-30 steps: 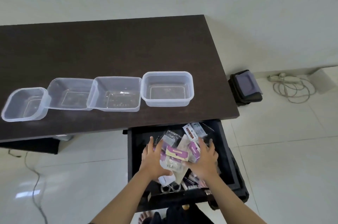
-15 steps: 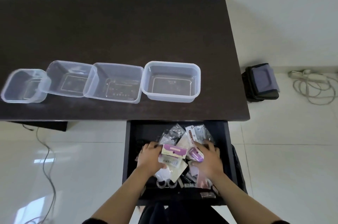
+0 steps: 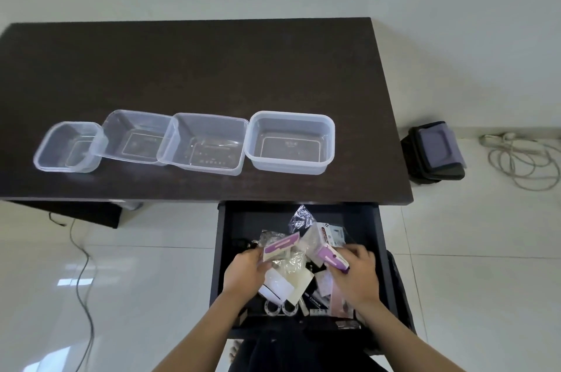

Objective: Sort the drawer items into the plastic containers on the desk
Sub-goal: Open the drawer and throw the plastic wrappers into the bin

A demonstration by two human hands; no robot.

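Note:
An open black drawer (image 3: 225,253) under the desk's right end holds a heap of small packets (image 3: 296,277). My left hand (image 3: 247,270) grips a purple-topped clear packet (image 3: 280,245). My right hand (image 3: 355,271) grips a second purple packet (image 3: 331,259). Several clear plastic containers sit in a row on the dark desk (image 3: 194,68): a small one (image 3: 68,147) at the left, two tilted ones (image 3: 135,136) (image 3: 203,142) in the middle, and a deeper one (image 3: 291,141) at the right. All hold nothing.
A black and purple bag (image 3: 435,151) stands on the tiled floor right of the desk, with a coiled white power strip cable (image 3: 522,159) beyond it. A thin cable (image 3: 82,280) trails across the floor on the left.
Both hands have lifted and drawn apart a little, each with a purple packet in it. The camera has tilted up, so the desk sits lower in view.

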